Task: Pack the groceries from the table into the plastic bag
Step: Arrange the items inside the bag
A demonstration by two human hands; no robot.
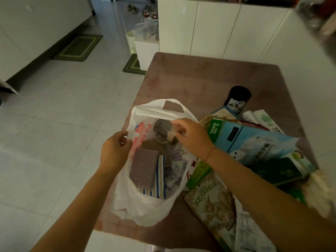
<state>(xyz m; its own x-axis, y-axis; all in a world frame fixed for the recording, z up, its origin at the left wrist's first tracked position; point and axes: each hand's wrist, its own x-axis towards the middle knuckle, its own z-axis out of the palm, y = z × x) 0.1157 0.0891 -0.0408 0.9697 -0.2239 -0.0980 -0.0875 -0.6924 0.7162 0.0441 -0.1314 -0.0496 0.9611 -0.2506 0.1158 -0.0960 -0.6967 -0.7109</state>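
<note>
A white plastic bag (145, 210) stands open on the left part of the brown table (200, 79). Inside it lie a purple knitted cloth (143, 168), a blue-striped cloth (160, 179) and a printed pouch (175, 166). My left hand (114, 153) pinches the bag's left rim. Over the bag's mouth, my right hand (190, 137) holds a small grey packet (163, 129). Right of the bag lie a light blue package (251, 142), a "Squirrels" snack pouch (212, 204), a green pack (198, 173) and a dark bottle (238, 97).
More packs and tissue packets (263, 119) are piled at the table's right edge. White cabinets (218, 28) stand behind the table. Tiled floor (63, 124) with green mats (80, 48) lies to the left, and a small bin (131, 40) stands beyond the table.
</note>
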